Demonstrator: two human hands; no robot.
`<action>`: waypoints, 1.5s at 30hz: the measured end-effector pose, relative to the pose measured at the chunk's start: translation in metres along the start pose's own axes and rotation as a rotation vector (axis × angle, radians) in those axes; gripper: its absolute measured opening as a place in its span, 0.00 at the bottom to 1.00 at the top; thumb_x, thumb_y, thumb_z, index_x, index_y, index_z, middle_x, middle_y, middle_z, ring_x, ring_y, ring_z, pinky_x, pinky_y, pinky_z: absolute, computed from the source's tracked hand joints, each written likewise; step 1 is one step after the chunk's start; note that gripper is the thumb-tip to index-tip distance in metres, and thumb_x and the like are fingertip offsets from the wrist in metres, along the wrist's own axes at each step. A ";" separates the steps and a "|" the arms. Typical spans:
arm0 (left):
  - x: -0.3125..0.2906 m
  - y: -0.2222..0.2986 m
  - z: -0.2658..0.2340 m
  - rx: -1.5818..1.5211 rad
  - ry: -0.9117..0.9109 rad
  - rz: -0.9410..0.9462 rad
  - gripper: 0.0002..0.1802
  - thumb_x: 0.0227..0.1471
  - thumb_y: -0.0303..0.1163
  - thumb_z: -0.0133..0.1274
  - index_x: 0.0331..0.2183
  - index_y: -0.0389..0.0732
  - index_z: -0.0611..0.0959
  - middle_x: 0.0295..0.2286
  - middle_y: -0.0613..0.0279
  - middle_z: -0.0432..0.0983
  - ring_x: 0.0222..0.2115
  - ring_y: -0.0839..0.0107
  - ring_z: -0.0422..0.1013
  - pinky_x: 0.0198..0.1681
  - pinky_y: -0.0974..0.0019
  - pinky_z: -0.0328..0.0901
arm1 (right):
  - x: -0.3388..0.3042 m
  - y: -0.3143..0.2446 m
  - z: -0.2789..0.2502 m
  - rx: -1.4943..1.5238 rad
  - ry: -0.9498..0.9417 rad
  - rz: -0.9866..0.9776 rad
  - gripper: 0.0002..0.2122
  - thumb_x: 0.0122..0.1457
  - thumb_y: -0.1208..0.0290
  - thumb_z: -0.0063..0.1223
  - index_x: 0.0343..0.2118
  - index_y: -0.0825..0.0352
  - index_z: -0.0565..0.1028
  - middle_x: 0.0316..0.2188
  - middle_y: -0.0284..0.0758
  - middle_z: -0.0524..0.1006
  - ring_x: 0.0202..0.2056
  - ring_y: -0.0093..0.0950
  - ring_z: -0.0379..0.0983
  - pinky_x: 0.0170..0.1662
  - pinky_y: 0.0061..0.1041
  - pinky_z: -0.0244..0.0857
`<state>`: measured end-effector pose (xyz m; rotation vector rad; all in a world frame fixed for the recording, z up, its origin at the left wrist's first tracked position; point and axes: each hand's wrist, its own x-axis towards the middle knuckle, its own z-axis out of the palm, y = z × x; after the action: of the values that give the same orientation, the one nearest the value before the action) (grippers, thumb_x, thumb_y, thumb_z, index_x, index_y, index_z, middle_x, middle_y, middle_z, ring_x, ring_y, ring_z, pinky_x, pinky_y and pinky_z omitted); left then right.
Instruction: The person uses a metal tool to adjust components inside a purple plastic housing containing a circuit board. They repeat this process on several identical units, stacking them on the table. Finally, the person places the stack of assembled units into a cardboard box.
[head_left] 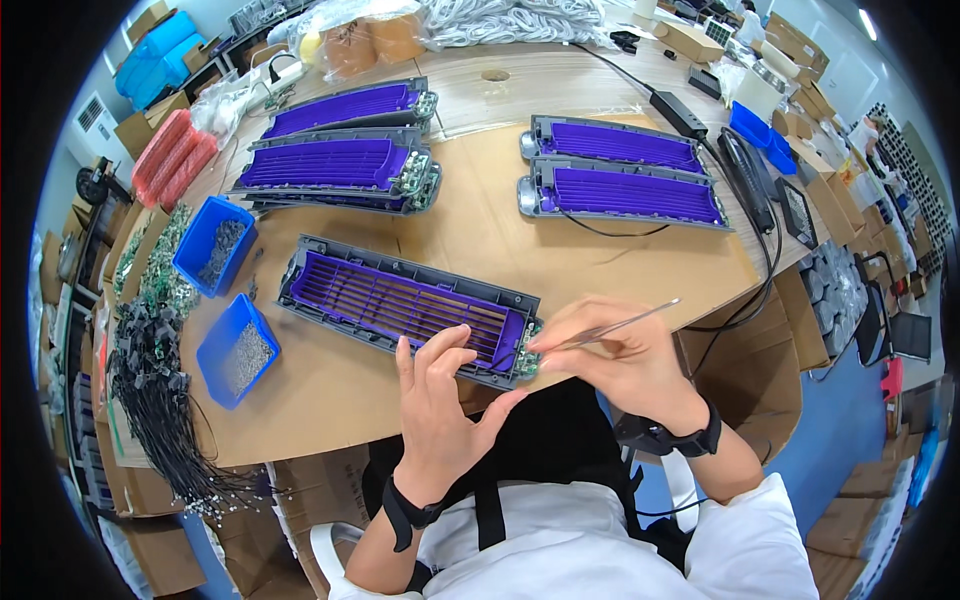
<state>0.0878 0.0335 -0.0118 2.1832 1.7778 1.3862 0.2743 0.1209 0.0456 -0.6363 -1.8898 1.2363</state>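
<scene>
A long grey housing with a purple slatted grille point(400, 300) lies at a slant on the brown board before me. My left hand point(440, 410) rests by its near edge, fingers spread and fingertips touching the frame, thumb apart. At the housing's right end sits a small green circuit board point(528, 352). My right hand point(620, 355) is closed there in a pinch, holding thin metal tweezers point(640, 317) whose back end points up to the right. The fingertips hide what, if anything, is at the working tip.
More purple-grilled housings lie at the far left point(320, 165) and far right point(630, 190). Blue bins of small parts point(240, 350) stand on the left, near bundled black wires point(150, 390). A black power adapter point(678, 113) and cables line the right edge.
</scene>
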 end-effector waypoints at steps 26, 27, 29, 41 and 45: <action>0.005 -0.001 0.001 0.029 0.074 -0.016 0.32 0.33 0.38 0.74 0.36 0.37 0.72 0.40 0.50 0.67 0.51 0.45 0.66 0.50 0.45 0.62 | 0.029 0.018 0.004 -0.050 -0.293 -0.075 0.02 0.52 0.83 0.57 0.29 0.72 0.77 0.26 0.37 0.79 0.29 0.31 0.78 0.33 0.27 0.70; 0.005 0.000 0.002 0.035 0.076 -0.023 0.32 0.33 0.39 0.74 0.36 0.37 0.72 0.39 0.50 0.67 0.51 0.45 0.66 0.50 0.45 0.62 | 0.028 0.019 0.004 -0.036 -0.291 -0.056 0.02 0.52 0.83 0.57 0.30 0.72 0.77 0.26 0.37 0.79 0.29 0.31 0.78 0.33 0.27 0.70; 0.004 0.003 0.000 0.086 0.069 -0.056 0.34 0.32 0.40 0.75 0.37 0.37 0.71 0.39 0.52 0.66 0.50 0.46 0.66 0.51 0.44 0.60 | 0.029 0.021 0.004 -0.001 -0.276 -0.014 0.02 0.53 0.83 0.58 0.29 0.72 0.77 0.26 0.37 0.79 0.29 0.30 0.78 0.33 0.26 0.70; 0.005 -0.005 -0.040 0.077 0.017 -0.107 0.40 0.31 0.36 0.74 0.47 0.38 0.73 0.46 0.51 0.67 0.52 0.49 0.63 0.54 0.52 0.61 | 0.027 0.028 0.001 0.052 -0.250 -0.026 0.03 0.52 0.83 0.60 0.29 0.71 0.78 0.26 0.37 0.79 0.28 0.28 0.77 0.33 0.24 0.68; 0.030 -0.033 -0.071 0.227 -0.069 -0.088 0.25 0.35 0.24 0.67 0.40 0.36 0.78 0.41 0.53 0.72 0.48 0.52 0.68 0.50 0.56 0.64 | 0.027 0.031 0.001 0.113 -0.250 0.015 0.03 0.52 0.83 0.61 0.29 0.71 0.79 0.26 0.37 0.79 0.29 0.28 0.77 0.33 0.24 0.68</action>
<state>0.0170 0.0337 0.0330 2.1919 2.0695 1.1268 0.2576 0.1535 0.0258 -0.4526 -2.0014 1.4776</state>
